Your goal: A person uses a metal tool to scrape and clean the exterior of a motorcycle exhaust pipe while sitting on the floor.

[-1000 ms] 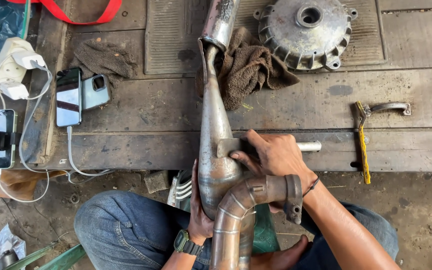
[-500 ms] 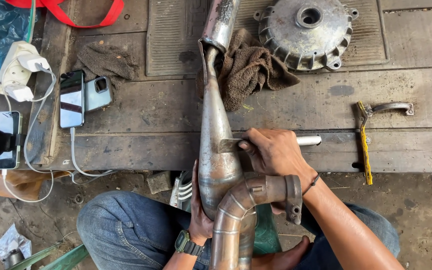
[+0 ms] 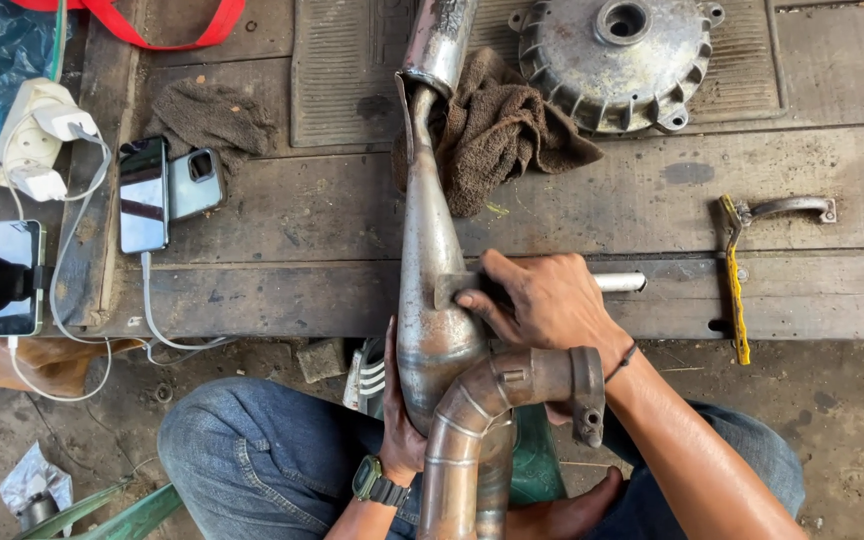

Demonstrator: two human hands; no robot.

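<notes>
Steel exhaust pipe [image 3: 430,300] unmoved, right hand [image 3: 550,300] fingers still pinching its bracket, left hand [image 3: 399,420] cupped beneath.

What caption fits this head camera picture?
Right hand presses a tool on a metal exhaust pipe while left hand steadies it over wooden planks.
</notes>
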